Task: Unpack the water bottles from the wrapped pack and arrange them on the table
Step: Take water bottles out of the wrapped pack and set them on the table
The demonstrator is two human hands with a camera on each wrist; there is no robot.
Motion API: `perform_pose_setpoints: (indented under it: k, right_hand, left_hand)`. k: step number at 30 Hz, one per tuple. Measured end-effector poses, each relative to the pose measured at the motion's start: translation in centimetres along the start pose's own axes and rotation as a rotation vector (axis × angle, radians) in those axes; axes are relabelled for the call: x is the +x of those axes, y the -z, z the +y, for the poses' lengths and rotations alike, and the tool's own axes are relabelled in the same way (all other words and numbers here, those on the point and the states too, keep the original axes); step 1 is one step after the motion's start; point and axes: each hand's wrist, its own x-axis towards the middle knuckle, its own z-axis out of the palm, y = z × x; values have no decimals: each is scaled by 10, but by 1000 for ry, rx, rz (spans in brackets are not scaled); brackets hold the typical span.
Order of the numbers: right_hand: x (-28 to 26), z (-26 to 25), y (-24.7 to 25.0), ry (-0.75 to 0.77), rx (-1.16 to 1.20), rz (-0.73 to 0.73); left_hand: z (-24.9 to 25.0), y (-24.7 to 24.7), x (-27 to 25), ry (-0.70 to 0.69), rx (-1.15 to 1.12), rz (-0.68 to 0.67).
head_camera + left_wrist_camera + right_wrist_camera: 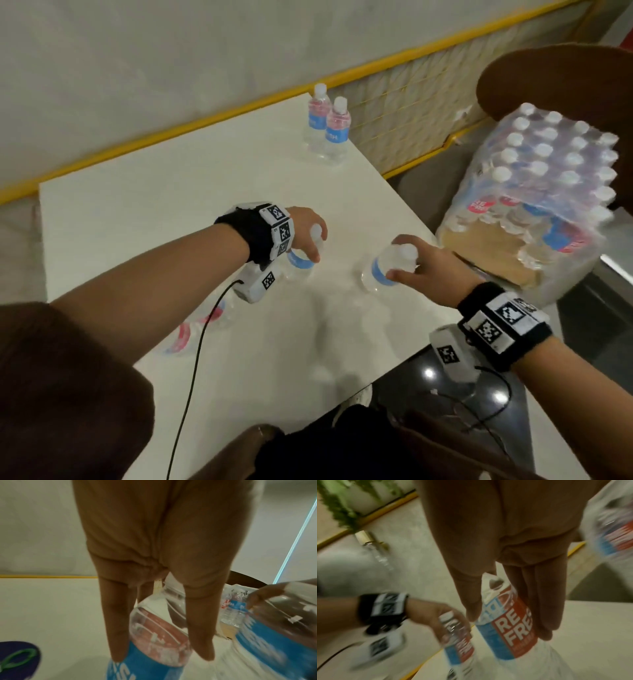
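Note:
Two clear water bottles with red and blue labels are held upright over the white table (164, 212). My left hand (310, 240) grips the top of one bottle (299, 262) from above; in the left wrist view the hand (162, 654) has its fingers down both sides of the bottle (154, 635). My right hand (404, 257) grips the neck of the other bottle (380, 274), seen close in the right wrist view, hand (508, 624) on bottle (510, 635). The wrapped pack (534, 198) of several bottles sits to the right, beside the table.
Two bottles (329, 130) stand together at the table's far edge by a yellow-trimmed wall. Blurred bottles (202, 325) lie partly hidden under my left forearm. The pack rests on a brown chair (548, 78). A dark glossy floor (428, 373) shows past the near table corner.

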Motion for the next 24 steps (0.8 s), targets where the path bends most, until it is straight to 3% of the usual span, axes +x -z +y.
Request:
perform_pose_setpoints:
  k: [4,7,11,17,20,24]
  right_hand:
    - [-18,-63,-58,114,-114,-361]
    - [-29,-99,-94,179,-139,-499]
    - [-39,-143,-133,228,-91,-530]
    - [-44,-182,-172,216,73,-443]
    - [-43,-173,-180,70,257,-473]
    - [-44,-143,-187,-400,828,-603]
  left_hand:
    - [-30,-8,-31,11,97,-68]
    - [-42,-9,-47,41,144,-125]
    - [-54,-14,-71,30,186,-174]
    - [-63,-33,-90,12,143,-213]
    - [-72,-36,-101,-14,75,-160]
    - [-91,-23,-123,-42,-16,-43]
